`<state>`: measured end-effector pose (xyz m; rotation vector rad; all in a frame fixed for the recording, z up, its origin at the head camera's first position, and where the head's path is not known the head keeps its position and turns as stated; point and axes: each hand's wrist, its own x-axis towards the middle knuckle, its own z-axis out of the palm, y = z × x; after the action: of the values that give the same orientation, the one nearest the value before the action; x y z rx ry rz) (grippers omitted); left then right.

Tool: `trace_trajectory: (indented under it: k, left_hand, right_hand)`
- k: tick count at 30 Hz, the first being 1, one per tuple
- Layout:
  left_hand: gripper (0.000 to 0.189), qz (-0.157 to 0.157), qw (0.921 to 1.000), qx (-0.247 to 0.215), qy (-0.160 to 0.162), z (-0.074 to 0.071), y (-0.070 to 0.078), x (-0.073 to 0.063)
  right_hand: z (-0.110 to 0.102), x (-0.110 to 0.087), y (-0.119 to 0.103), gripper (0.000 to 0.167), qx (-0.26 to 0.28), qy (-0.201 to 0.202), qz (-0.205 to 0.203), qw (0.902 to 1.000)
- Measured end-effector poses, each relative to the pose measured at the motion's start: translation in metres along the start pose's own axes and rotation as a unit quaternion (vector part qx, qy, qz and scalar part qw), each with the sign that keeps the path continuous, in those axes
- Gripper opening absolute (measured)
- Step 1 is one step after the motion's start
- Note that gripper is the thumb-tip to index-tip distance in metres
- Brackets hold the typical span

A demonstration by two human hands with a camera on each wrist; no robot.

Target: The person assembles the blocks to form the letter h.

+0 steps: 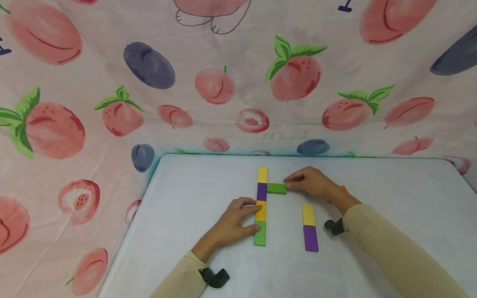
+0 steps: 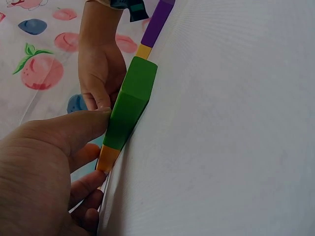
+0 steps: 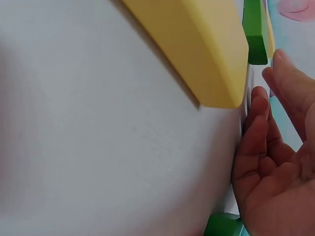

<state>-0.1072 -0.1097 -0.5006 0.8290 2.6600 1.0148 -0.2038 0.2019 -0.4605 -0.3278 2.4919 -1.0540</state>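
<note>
Column of four blocks [image 1: 262, 192], as I view it remotely: yellow, purple, yellow, green, from far to near, on the white table [image 1: 201, 182]. Left hand [image 1: 234, 223] — fingers relaxed, grasping nothing — rests its fingertips against the nearer yellow block [image 1: 261, 214] and the column's green block [image 1: 260, 236]. Right hand [image 1: 311, 182]: loosely extended, fingertips at the right end of the crosswise green block [image 1: 276, 189], which juts rightward from the column's purple block; I cannot tell whether they touch. A yellow-and-purple pair [image 1: 311, 239] lies apart, to the right.
</note>
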Motion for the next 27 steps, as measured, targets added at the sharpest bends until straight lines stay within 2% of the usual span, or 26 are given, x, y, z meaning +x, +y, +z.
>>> trace_trajectory:
  k: [5,14,27]
  left_hand:
    - [0.055,-0.003,1.0000,-0.003,-0.002,0.0002,-0.0003,0.0000]
    - [0.055,-0.003,1.0000,0.000,-0.004,-0.0004,-0.0003,-0.0002]
    - [0.055,-0.002,1.0000,-0.005,-0.001,-0.0006,0.0006,-0.0002]
  right_hand:
    - [-0.0003,0.0022,-0.0008,0.029,0.005,-0.011,0.017,0.9998]
    - [0.0020,0.0066,-0.0011,0.025,-0.013,-0.006,0.013,0.9998]
    - [0.0012,0.0074,-0.0039,0.025,-0.005,-0.011,0.021,0.9997]
